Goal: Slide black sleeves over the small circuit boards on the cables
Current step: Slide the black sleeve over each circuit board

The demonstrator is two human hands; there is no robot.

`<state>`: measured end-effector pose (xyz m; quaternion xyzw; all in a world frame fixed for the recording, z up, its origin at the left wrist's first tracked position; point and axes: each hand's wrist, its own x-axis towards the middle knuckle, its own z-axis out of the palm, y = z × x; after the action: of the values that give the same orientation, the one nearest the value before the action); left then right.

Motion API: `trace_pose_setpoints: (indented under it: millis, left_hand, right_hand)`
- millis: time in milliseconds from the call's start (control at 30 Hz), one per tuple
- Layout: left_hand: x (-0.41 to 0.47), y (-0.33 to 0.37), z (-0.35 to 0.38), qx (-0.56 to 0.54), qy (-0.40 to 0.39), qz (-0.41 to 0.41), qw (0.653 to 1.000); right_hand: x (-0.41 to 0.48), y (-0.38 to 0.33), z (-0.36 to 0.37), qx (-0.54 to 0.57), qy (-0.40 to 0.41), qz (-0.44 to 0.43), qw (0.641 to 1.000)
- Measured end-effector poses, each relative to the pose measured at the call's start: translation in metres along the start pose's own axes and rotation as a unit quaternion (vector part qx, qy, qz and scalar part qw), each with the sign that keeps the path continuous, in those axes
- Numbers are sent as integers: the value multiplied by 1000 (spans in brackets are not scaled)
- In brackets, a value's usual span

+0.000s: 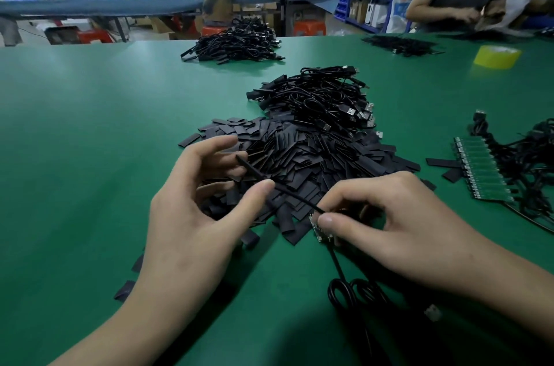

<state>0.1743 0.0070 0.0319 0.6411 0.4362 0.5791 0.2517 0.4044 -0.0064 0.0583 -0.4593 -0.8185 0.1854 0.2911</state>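
A heap of flat black sleeves (299,162) lies in front of me on the green table (90,141). My left hand (192,215) pinches one black sleeve (254,174) between thumb and fingers, holding it edge-on above the heap. My right hand (389,230) pinches a small circuit board (318,229) between thumb and forefinger. The board's black cable (344,284) runs down toward me and coils on the table. The sleeve's near end points at the board, close to it.
Sleeved cables with USB plugs (329,99) are piled behind the heap. A row of bare green boards with cables (482,171) lies at the right. Another cable pile (236,42), a yellow tape roll (496,57) and a person working sit at the far edge.
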Motion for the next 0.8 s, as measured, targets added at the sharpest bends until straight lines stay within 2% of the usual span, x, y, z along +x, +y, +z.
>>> trace_pose_setpoints:
  millis: [133, 300, 467, 533, 600, 667, 800]
  left_hand:
    - [0, -4, 0, 75, -27, 0, 997]
    - [-3, -6, 3, 214, -99, 72, 969]
    - [-7, -6, 5, 277, -155, 111, 942]
    - [-7, -5, 5, 294, -173, 125, 932]
    - [-8, -3, 5, 308, -198, 137, 920]
    - [-9, -1, 4, 321, -220, 145, 910]
    - [-9, 0, 4, 327, -224, 137, 908]
  right_hand:
    - [6, 8, -11, 5, 85, 35, 996]
    - [40, 25, -42, -164, 144, 81, 972]
    - [130, 36, -83, -280, 182, 41, 942]
    - [176, 37, -97, -325, 176, 33, 929]
    - [208, 34, -104, -360, 136, 52, 922]
    - [222, 29, -99, -346, 92, 67, 931]
    - [179, 5, -65, -264, 35, -1, 964]
